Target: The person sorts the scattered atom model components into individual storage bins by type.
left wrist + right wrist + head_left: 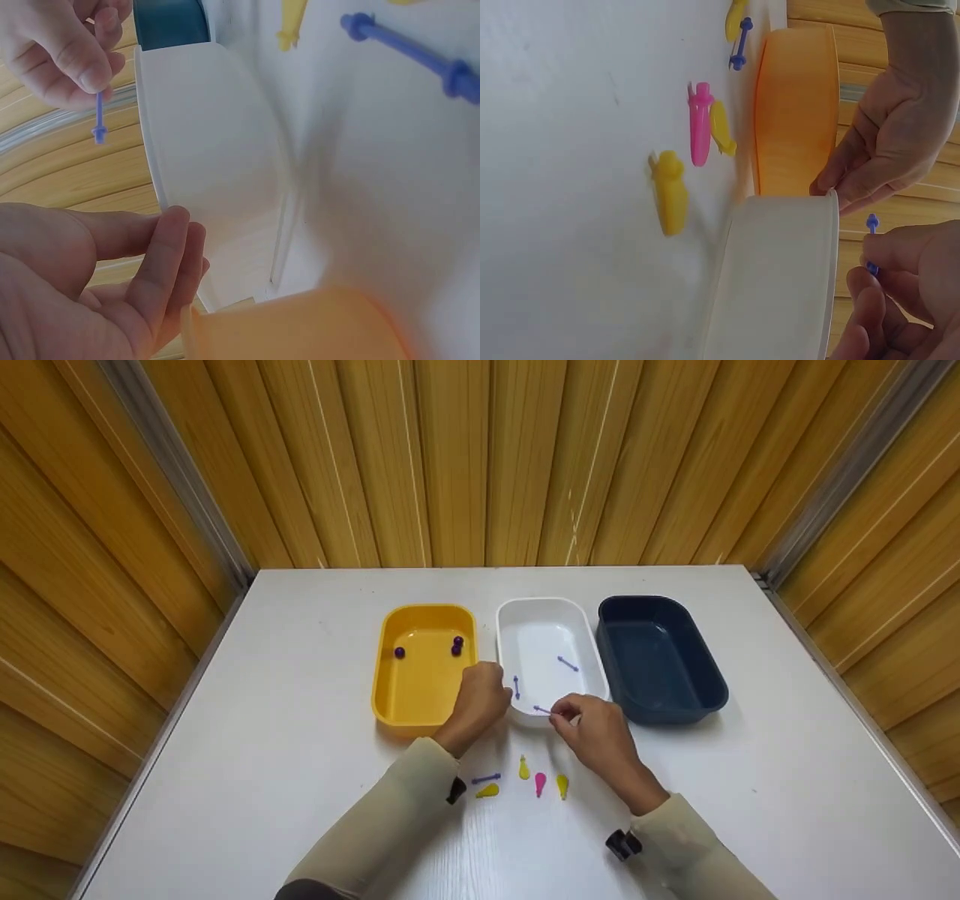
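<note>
My right hand (598, 733) pinches a small purple rod (541, 709) with knobbed ends between thumb and fingertips, over the front edge of the white bin (546, 641). In the right wrist view the rod's (872, 223) two ends show around the fingertips. At the bin's front left corner, my left hand (480, 695) pinches the rim between thumb and fingers. Inside the white bin are two more purple rods, one near the left wall (516, 688) and one farther back (568, 664).
A yellow bin (420, 690) with three dark purple balls stands on the left, a dark blue bin (660, 660) on the right. In front lie another purple rod (486, 778), three yellow pear-shaped pieces (524, 769) and a pink one (540, 784). Wood-patterned walls surround the white table.
</note>
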A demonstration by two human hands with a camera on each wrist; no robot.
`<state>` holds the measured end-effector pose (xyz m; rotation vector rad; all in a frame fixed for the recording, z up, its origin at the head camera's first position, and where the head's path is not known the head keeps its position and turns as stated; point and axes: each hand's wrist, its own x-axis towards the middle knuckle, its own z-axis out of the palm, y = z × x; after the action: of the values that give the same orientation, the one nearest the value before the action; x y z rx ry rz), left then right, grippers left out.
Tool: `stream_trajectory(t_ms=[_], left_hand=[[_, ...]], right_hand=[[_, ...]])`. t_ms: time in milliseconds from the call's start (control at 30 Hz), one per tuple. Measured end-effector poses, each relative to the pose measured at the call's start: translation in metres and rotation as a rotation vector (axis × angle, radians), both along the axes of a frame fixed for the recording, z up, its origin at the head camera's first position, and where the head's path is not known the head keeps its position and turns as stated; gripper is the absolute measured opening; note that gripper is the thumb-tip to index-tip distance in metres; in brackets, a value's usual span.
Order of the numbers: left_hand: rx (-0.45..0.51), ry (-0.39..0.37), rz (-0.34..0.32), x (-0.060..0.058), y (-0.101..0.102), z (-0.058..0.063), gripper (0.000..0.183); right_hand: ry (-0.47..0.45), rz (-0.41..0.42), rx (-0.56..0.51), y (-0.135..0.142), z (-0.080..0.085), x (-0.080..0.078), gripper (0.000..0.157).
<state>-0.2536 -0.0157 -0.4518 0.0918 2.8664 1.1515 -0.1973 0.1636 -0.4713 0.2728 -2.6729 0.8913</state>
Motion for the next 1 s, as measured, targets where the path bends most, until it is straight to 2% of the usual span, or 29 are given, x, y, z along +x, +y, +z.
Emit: stream_trajectory(t_ms=[100,267,367,633,867,1000], left_hand=[[0.003,0.027,0.002,0.000,0.000,-0.001,0.007],[0.031,-0.054,0.019,0.000,0.001,0.001,0.015],[0.030,-0.076,0.026,0.000,0.002,0.002,0.018],[0.019,-0.040,0.019,0.000,0.002,0.001,0.014],[0.030,-0.065,0.022,-0.001,0.002,0.001,0.014],[0.011,-0.028,0.012,-0.001,0.002,0.000,0.010]], right_hand=[[-0.001,-0.022,0.002,0.003,0.002,-0.003,0.004],[-0.016,-0.047,-0.005,0.007,0.002,-0.007,0.004],[-0.024,-0.052,-0.010,0.009,0.003,-0.008,0.004],[-0.024,-0.075,-0.003,0.016,0.004,-0.014,0.005],[-0.062,-0.122,0.003,0.020,0.002,-0.017,0.005],[-0.055,-0.127,0.006,0.021,0.001,-0.019,0.005]])
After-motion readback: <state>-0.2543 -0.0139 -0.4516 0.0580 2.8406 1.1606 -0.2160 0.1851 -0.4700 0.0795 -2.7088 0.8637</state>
